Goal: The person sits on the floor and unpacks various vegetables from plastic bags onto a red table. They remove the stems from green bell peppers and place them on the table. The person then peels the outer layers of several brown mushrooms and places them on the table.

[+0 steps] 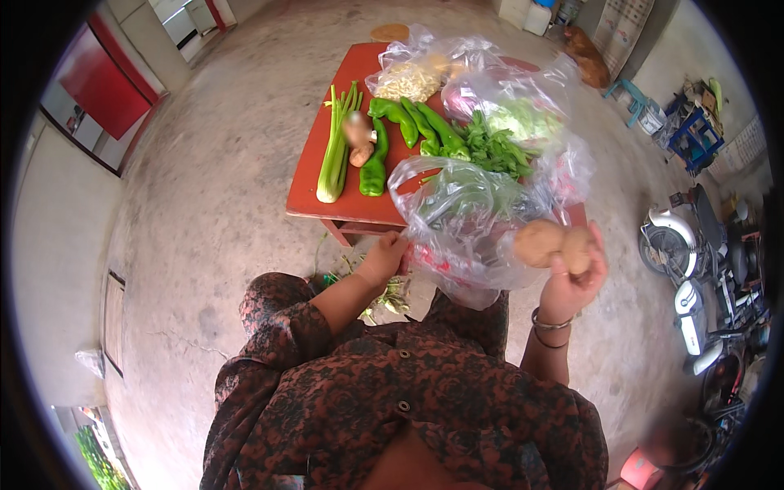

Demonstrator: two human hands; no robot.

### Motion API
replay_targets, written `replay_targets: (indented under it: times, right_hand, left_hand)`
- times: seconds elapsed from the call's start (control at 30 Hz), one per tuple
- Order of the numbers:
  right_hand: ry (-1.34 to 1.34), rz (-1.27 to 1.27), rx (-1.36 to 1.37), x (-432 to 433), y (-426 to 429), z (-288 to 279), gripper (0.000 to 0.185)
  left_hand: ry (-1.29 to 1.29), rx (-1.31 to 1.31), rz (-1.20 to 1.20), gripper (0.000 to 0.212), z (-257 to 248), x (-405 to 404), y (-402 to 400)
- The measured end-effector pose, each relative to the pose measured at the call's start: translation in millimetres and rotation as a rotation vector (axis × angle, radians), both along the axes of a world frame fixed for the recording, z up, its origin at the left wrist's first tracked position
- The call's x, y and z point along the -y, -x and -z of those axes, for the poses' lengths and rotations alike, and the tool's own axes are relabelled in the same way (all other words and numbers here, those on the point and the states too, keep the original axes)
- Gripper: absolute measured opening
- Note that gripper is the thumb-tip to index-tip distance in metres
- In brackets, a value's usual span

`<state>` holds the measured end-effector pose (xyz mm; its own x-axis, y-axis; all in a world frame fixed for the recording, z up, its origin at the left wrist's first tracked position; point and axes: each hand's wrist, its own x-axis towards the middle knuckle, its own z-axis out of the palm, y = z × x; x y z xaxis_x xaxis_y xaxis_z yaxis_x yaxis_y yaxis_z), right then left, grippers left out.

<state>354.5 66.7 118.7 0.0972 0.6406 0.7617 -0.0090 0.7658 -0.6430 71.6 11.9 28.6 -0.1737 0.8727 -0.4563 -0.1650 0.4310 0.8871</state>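
Note:
My right hand grips two brown, rounded vegetables that look like potatoes, held up at the table's near right corner. My left hand pinches the edge of a clear plastic bag with red print, which hangs over the table's front edge. Inside the bag, the contents are hard to make out. On the red table lie celery stalks, several long green peppers and small brown vegetables, partly blurred. Leafy greens rest behind the bag.
Farther back on the table, plastic bags hold pale, strip-like food, a purple vegetable and light green leaves. Plant trimmings litter the floor below. Right of the table stand a scooter and a blue stool.

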Motion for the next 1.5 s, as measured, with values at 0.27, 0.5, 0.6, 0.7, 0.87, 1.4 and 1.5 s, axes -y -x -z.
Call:
replay_targets:
  times: [0.27, 0.5, 0.6, 0.7, 0.87, 1.4, 1.5]
  right_hand:
    - [0.208, -0.293, -0.349, -12, 21, -14, 0.049]
    - [0.408, -0.316, -0.233, -8, 83, 12, 0.046]
    - [0.522, -0.470, -0.113, 1, 114, 18, 0.043]
    - [0.659, -0.724, -0.146, 6, 142, 18, 0.033]
    - [0.938, -1.089, -0.292, -8, 172, 26, 0.019]
    - [0.057, -0.609, 1.115, 12, 246, 37, 0.058]
    - [0.044, -0.647, 1.056, 4, 244, 29, 0.050]
  left_hand:
    - [-0.495, 0.469, -0.165, 0.051, -89, -94, 14]
    - [-0.855, -0.567, 0.222, 0.080, -81, -20, -3]
    - [-1.006, -0.921, 0.357, 0.082, -97, 9, -9]
    - [-0.896, -0.779, 0.145, 0.072, -68, 18, 18]
    - [-0.375, 0.742, -0.166, 0.060, -48, 43, 58]
    - [-0.463, 0.194, -0.241, 0.057, -2, 55, 87]
    - [-0.449, 0.098, -0.189, 0.056, 3, 60, 90]
